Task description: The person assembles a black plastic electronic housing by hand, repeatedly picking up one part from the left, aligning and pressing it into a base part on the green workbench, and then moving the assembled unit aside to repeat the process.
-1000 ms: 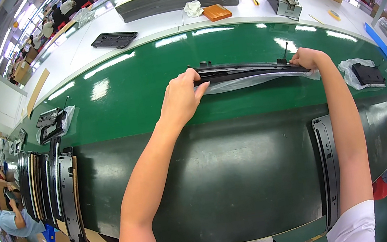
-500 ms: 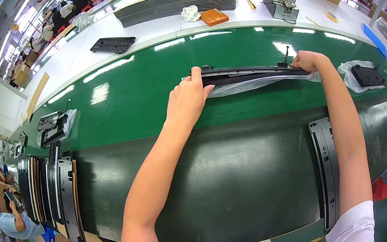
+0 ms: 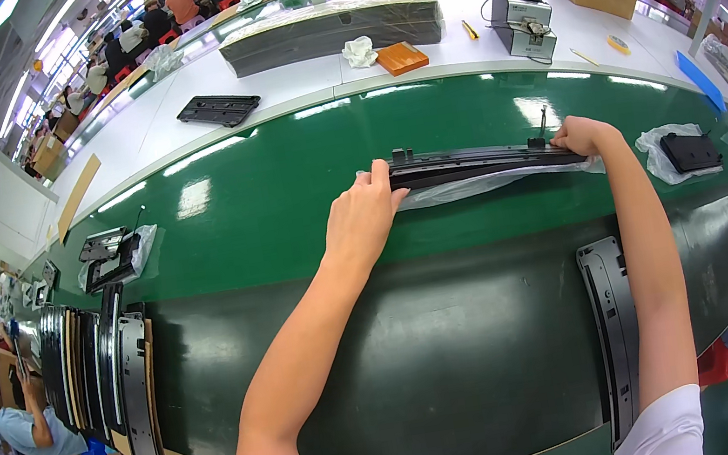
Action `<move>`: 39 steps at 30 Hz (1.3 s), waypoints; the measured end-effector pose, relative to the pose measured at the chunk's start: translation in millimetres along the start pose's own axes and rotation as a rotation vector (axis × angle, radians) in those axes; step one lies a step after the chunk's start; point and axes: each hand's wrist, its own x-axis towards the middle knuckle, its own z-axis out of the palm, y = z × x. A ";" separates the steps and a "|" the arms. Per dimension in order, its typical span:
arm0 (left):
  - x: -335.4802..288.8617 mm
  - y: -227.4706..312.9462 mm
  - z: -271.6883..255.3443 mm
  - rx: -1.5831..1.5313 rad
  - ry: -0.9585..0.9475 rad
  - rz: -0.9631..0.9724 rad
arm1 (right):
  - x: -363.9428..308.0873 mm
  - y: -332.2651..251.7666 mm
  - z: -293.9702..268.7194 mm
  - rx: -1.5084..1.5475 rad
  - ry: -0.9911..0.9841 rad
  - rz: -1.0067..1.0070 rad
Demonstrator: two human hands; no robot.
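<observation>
A long, narrow black plastic panel (image 3: pixel 486 160) lies crosswise over the green surface, with clear plastic wrap (image 3: pixel 471 187) showing under its near edge. Its left end is gripped by my left hand (image 3: pixel 358 219), thumb on the near side and fingers over the top. My right hand (image 3: pixel 591 137) pinches the opposite end, fingertips curled and partly hidden. Beside those fingertips a small black clip with a thin upright stem (image 3: pixel 542 130) stands up from the panel. Below my right forearm, a similar dark panel (image 3: pixel 612 313) rests at the dark mat's right side.
At left, several panels (image 3: pixel 108 369) stand in a row. Black parts on plastic wrap (image 3: pixel 112 257) lie beyond them; another wrapped black part (image 3: pixel 690 151) sits at right. The white bench ahead holds a wrapped long stack (image 3: pixel 331 36), an orange block (image 3: pixel 402 58) and a grey machine (image 3: pixel 522 25). Co-workers sit nearby.
The whole view has shifted, so the scene sits lower in the picture. Both hands keep their hold, and the panel's near strip now looks closer to parallel with its back edge.
</observation>
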 end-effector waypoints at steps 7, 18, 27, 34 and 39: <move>-4.6 4.8 4.1 0.041 0.055 0.088 | -7.2 3.4 -2.1 -0.034 0.037 -0.057; 7.5 28.7 18.6 -0.032 -0.111 0.249 | 3.3 30.9 -5.8 -0.068 0.016 -0.058; 14.8 37.0 15.8 -0.003 -0.243 0.213 | -7.2 18.8 -16.0 -0.063 -0.054 0.013; -6.3 19.7 1.7 -0.142 0.016 0.244 | -14.3 37.3 -6.8 -0.046 0.043 -0.061; -41.1 -5.3 0.6 -0.274 0.113 0.073 | -20.8 71.4 40.8 0.029 0.463 -0.233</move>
